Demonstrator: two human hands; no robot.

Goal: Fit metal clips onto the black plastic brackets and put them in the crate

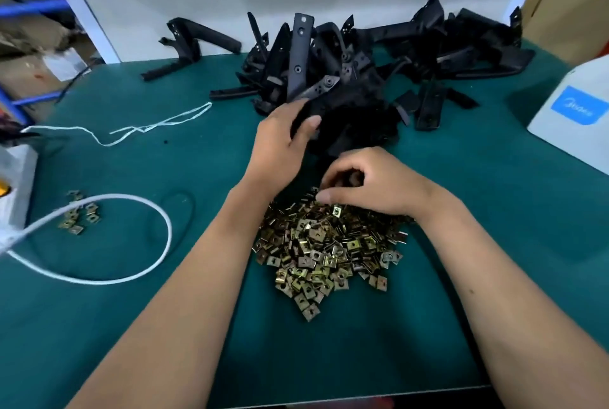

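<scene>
Metal clips (324, 252), brass-coloured, lie heaped on the green table (461, 277) near its front edge. Head view: the right hand (369, 184) rests on the heap's far edge, fingers curled; whether it pinches a clip cannot be told. The left hand (283, 141) grips a blurred black bracket (346, 125) at the near side of the bracket pile (356, 66) behind. A few stray clips (77, 214) sit at left, beside a looped white cable (108, 237). White string (148, 127) lies farther back; a white box (573, 118) stands at right.
</scene>
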